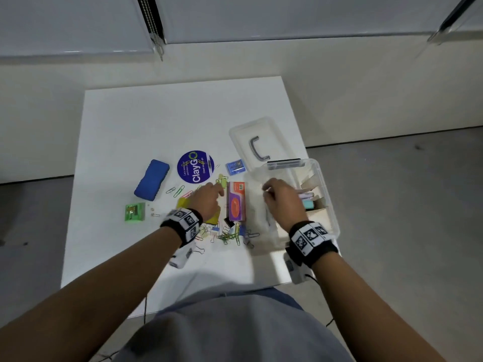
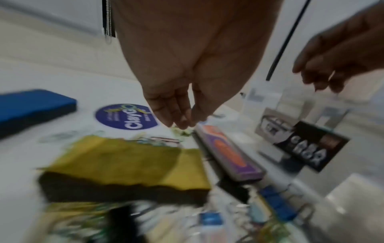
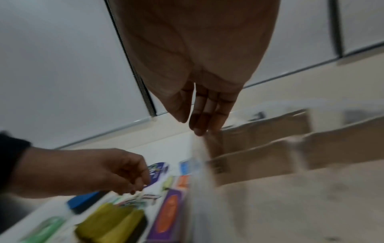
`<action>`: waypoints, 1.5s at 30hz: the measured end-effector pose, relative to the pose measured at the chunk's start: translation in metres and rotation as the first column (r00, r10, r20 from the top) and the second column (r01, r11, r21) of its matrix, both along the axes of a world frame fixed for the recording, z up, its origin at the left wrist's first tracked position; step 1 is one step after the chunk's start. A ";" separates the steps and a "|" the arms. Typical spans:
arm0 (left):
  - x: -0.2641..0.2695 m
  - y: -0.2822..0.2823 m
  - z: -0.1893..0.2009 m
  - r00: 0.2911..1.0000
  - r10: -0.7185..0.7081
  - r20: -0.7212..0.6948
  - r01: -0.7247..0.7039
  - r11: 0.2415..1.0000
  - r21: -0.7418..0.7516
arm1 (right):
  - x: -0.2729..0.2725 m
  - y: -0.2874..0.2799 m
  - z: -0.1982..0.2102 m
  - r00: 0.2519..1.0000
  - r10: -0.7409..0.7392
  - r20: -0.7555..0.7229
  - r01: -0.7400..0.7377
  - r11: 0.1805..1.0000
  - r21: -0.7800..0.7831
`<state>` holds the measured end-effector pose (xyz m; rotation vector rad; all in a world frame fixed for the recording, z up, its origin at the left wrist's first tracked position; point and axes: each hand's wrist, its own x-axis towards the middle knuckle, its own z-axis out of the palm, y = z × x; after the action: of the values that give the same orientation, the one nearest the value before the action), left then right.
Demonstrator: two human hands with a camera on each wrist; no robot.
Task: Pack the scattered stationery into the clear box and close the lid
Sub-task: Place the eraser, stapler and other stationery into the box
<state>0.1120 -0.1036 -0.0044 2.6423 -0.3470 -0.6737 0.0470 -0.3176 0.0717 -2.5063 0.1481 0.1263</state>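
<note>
The clear box (image 1: 331, 212) stands open at the table's right edge, with cardboard dividers and a few pastel items inside. Its lid (image 1: 245, 131) lies back behind it. My right hand (image 1: 266, 192) hovers over the box's left wall (image 3: 199, 164), fingers relaxed and empty. My left hand (image 1: 220, 189) reaches over a yellow sponge (image 2: 129, 161) towards a yellow-green clip (image 1: 222, 178), thumb and fingertips (image 2: 182, 123) close together with nothing visible between them. A purple-orange staple box (image 1: 236, 202) lies between the hands.
On the white table (image 1: 130, 121) lie a blue eraser (image 1: 152, 179), a round ClayGo sticker (image 1: 195, 167), a green sharpener (image 1: 135, 212), a small blue box (image 1: 236, 167) and a heap of paper and binder clips (image 1: 230, 235).
</note>
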 end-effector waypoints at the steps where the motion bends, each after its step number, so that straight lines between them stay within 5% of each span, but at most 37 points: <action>1: 0.001 0.015 -0.003 0.999 -0.040 0.019 0.038 0.997 0.069 | 0.003 0.018 -0.001 0.998 0.052 -0.039 -0.051 0.998 0.030; 9: -0.017 0.073 -0.023 0.955 -0.291 0.060 0.257 0.910 0.326 | 0.023 0.108 -0.041 0.859 0.298 -0.416 -0.331 0.944 -0.006; 12: -0.010 0.080 -0.023 0.968 -0.240 0.067 0.223 0.954 0.203 | 0.021 0.121 -0.057 0.838 0.394 -0.379 -0.448 0.892 -0.063; 14: -0.001 0.089 -0.013 0.988 -0.156 -0.019 0.156 0.988 -0.010 | 0.022 0.124 -0.065 0.848 0.415 -0.329 -0.461 0.884 -0.073; 18: 0.015 0.108 0.012 0.982 0.065 -0.175 -0.119 0.941 -0.317 | 0.032 0.127 -0.066 0.908 0.349 -0.232 -0.351 0.936 0.033; 22: 0.018 0.110 0.020 0.913 0.313 -0.262 -0.405 0.781 -0.475 | 0.039 0.126 -0.056 0.915 0.298 -0.272 -0.241 0.945 0.224; 32: -0.008 0.091 0.000 0.965 0.257 -0.059 -0.248 0.809 -0.533 | 0.031 0.111 -0.045 0.854 0.199 -0.480 0.113 0.831 0.545; 36: -0.010 0.092 -0.010 0.945 0.327 0.018 -0.269 0.808 -0.524 | 0.026 0.105 -0.043 0.801 0.167 -0.575 0.305 0.713 0.632; 41: -0.021 0.065 0.000 0.917 0.379 -0.121 -0.383 0.760 -0.525 | 0.023 0.111 -0.040 0.790 0.159 -0.592 0.328 0.707 0.626; 45: -0.017 0.055 0.000 0.859 0.504 -0.091 -0.465 0.692 -0.552 | 0.022 0.112 -0.036 0.763 0.165 -0.625 0.381 0.666 0.642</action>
<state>0.0950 -0.0490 -0.0045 2.0467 0.1405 -0.2447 0.0685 -0.2057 0.0358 -1.5106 0.4422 0.8344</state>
